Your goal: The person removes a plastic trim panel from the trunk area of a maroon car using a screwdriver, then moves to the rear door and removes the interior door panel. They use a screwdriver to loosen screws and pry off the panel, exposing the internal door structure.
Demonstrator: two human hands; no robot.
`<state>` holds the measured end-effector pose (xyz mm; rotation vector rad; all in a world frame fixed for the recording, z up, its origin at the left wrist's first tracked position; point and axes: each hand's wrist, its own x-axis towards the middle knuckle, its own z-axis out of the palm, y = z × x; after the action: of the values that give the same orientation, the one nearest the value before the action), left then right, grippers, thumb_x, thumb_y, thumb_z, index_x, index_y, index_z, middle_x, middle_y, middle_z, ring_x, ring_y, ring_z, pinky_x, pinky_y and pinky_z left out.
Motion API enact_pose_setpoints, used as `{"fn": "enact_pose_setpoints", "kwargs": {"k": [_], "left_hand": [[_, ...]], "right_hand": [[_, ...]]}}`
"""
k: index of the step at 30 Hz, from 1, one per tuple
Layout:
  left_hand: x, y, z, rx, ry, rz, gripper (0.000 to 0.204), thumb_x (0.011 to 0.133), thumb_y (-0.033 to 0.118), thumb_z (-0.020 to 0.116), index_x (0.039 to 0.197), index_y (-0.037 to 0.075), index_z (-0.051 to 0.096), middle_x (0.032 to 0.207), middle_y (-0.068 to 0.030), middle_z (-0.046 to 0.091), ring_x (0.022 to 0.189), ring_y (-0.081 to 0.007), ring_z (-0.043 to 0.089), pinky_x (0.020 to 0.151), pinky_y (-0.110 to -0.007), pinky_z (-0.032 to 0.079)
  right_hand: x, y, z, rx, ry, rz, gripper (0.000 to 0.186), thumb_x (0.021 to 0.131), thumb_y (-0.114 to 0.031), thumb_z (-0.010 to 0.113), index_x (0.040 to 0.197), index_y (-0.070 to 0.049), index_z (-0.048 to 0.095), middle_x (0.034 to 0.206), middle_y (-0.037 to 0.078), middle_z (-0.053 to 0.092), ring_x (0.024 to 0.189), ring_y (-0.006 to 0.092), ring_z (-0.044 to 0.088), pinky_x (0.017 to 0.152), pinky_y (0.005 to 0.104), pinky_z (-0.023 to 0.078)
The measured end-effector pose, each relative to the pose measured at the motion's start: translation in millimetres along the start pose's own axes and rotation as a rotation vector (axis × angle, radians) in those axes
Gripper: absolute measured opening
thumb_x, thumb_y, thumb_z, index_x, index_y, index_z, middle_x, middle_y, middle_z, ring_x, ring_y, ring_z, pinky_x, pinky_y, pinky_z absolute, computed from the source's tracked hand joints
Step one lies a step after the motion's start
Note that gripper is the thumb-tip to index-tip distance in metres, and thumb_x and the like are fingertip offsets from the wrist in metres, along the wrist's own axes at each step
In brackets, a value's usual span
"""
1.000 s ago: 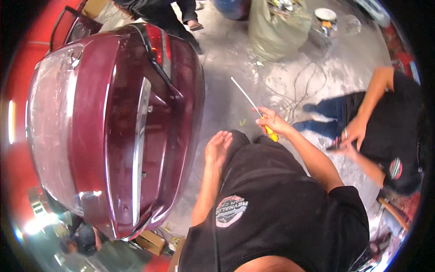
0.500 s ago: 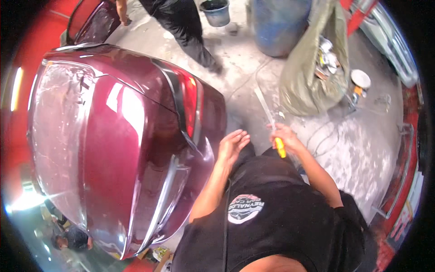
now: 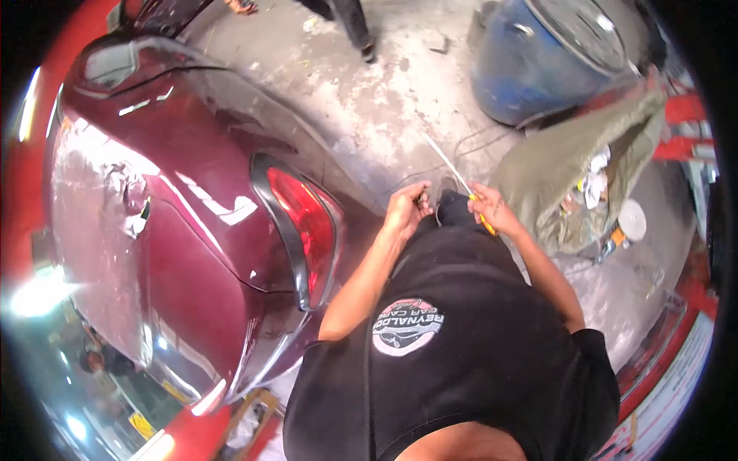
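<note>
A tool with a yellow handle and a long, thin, pale shaft (image 3: 448,164) is in my right hand (image 3: 492,209). Its fingers close around the handle, and the shaft points away toward the upper left. My left hand (image 3: 407,209) hovers a short way to the left, level with the right. Its fingers are half curled and apart, and I see nothing in them. The nearest thing on that side is a maroon car (image 3: 200,253) with a red tail light (image 3: 307,223). Both hands are in front of my dark trousers, above the floor.
On the right stand a blue drum (image 3: 530,69) and an olive sack (image 3: 538,192) with rubbish inside. Beside the sack lies an orange tool with a white disc (image 3: 632,220). A cable (image 3: 484,138) crosses the floor. Another person's leg (image 3: 351,27) shows at the far edge.
My view has shifted, bringing the tail light and drum nearer the middle. The left hand's fingers have curled more. My right hand still holds the yellow-handled tool. The other person's leg sits farther up.
</note>
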<state>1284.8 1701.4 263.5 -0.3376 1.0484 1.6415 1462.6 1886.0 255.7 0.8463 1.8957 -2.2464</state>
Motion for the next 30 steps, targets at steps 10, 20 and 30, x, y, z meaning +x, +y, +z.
{"fn": "enact_pose_setpoints", "kwargs": {"k": [10,20,30], "left_hand": [[19,159,61,0.151,0.236,0.577,0.031,0.103,0.029,0.054,0.097,0.000,0.065,0.060,0.0049,0.043,0.051,-0.0047,0.040,0.045,-0.023,0.035],[132,295,-33,0.537,0.544,0.805,0.034,0.097,0.030,0.059,0.081,0.001,0.070,0.075,-0.0040,0.066,0.075,-0.0124,0.058,0.072,-0.032,0.047],[153,451,-97,0.339,0.683,0.841,0.040,0.099,0.032,0.055,0.081,-0.003,0.065,0.064,-0.0078,0.056,0.064,-0.0135,0.051,0.059,-0.036,0.043]], "right_hand": [[164,-192,37,-0.175,-0.496,-0.062,0.044,0.089,-0.010,0.067,0.132,-0.002,0.060,0.089,0.000,0.063,0.075,0.0087,0.059,0.067,0.0255,0.051],[409,-201,33,-0.195,-0.349,0.067,0.042,0.095,-0.025,0.061,0.129,-0.001,0.058,0.096,0.009,0.067,0.079,0.0166,0.066,0.073,0.0293,0.056],[729,-262,149,-0.596,-0.603,0.203,0.023,0.094,-0.021,0.062,0.106,-0.002,0.064,0.077,0.008,0.066,0.059,0.0176,0.064,0.055,0.0302,0.056]]}}
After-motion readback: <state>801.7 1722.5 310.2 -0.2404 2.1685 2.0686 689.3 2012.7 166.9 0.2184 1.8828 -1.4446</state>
